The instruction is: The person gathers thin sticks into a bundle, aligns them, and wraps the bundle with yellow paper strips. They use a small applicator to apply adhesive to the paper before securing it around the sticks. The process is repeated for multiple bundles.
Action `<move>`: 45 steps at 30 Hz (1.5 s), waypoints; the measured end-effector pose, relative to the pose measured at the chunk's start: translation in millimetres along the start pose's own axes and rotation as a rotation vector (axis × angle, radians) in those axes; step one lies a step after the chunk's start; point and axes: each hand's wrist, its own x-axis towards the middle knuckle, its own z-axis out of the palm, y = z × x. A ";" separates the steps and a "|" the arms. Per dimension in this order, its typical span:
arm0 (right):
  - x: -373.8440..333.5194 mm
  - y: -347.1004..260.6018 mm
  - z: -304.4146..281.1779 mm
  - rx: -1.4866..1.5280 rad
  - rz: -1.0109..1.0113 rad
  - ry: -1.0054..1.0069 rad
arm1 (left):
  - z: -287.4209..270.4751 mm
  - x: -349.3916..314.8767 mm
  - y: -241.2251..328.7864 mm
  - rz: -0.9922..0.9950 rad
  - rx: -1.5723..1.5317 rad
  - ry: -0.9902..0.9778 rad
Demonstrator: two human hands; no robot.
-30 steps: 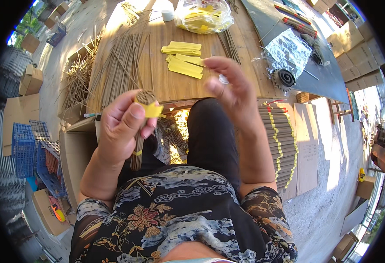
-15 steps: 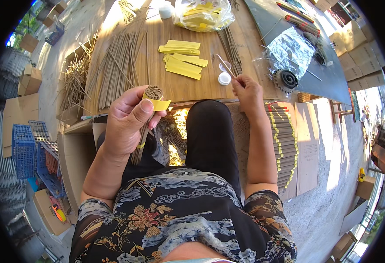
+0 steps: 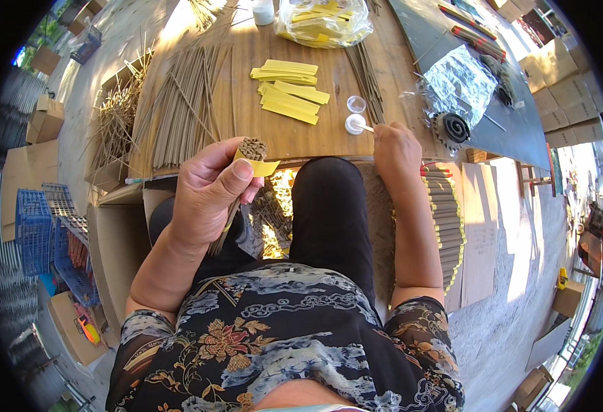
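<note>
My left hand [image 3: 209,189] is closed round an upright bundle of thin brown incense sticks [image 3: 252,148]. A yellow paper strip [image 3: 265,168] wraps the bundle's top, its loose end sticking out to the right past my thumb. My right hand [image 3: 396,150] pinches a thin pale stick [image 3: 365,128], whose tip is at the mouth of a small white jar [image 3: 353,126] on the table's near edge. Just beyond the jar lies a clear round lid [image 3: 356,104]. Several flat yellow paper strips [image 3: 289,106] lie in a loose stack beyond my left hand.
Loose brown sticks [image 3: 186,103] spread over the wooden table [image 3: 246,117]'s left side, beside a box of tangled sticks [image 3: 119,110]. A plastic bag of yellow strips [image 3: 323,24] is at the back. Right are clear plastic wrap [image 3: 459,79], a black coil [image 3: 452,126] and finished bundles [image 3: 445,226].
My right hand has shifted slightly right and turned, bringing the pale stick's tip down to the jar. My left hand has moved a little right with the bundle.
</note>
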 end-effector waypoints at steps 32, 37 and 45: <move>-49.1 -119.6 -52.0 1.771 -0.079 -0.483 | -16.6 -7.5 22.2 0.132 -0.444 -0.069; -50.2 -134.4 -62.1 1.743 -0.162 -0.521 | -21.0 -11.8 19.8 0.161 -0.489 -0.121; -55.7 -141.0 -67.7 1.607 -0.197 -0.488 | -22.7 -17.6 20.3 0.244 -0.508 -0.091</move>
